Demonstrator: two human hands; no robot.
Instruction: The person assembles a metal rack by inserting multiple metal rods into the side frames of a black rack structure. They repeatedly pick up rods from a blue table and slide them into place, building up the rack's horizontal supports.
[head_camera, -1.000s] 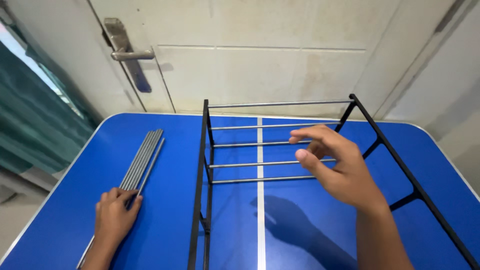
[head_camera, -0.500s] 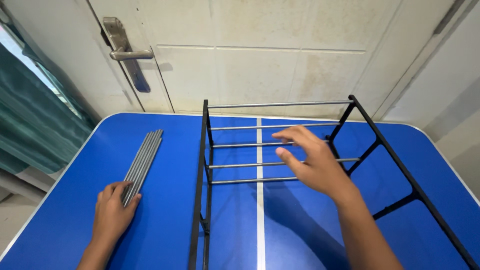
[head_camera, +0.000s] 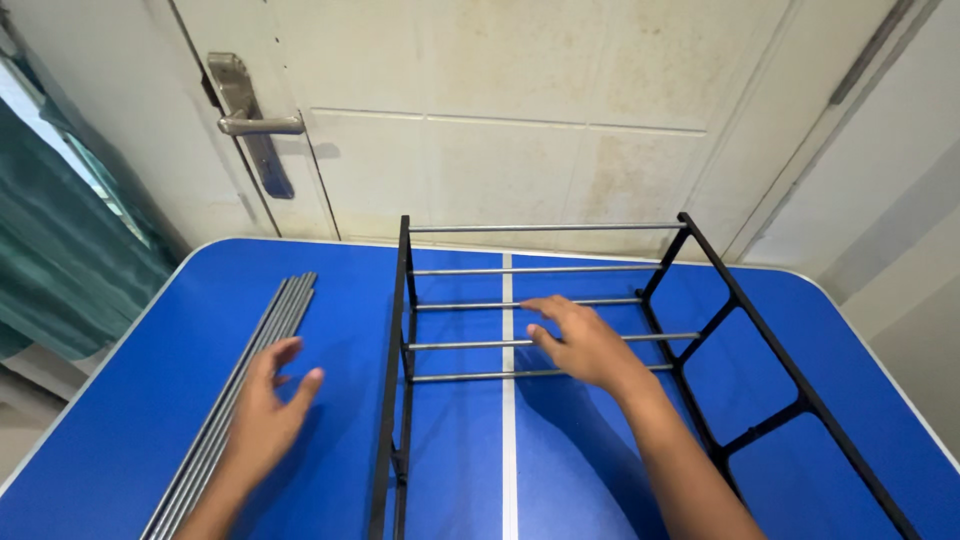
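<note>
- Nearest, a blue table fills the lower view, with a white line running down its middle.
- Left hand hovers with fingers loosely spread, holding nothing, just right of a bundle of grey metal rods lying lengthwise on the table's left side.
- Right hand reaches in from the near right, fingers spread, resting over the grey crossbars; it grips nothing.
- Those crossbars belong to a black metal rack frame standing mid-table, its two side panels joined by five horizontal rods.
- Farther back stands a cream door with a metal lever handle.
- At far left hangs a green curtain.
</note>
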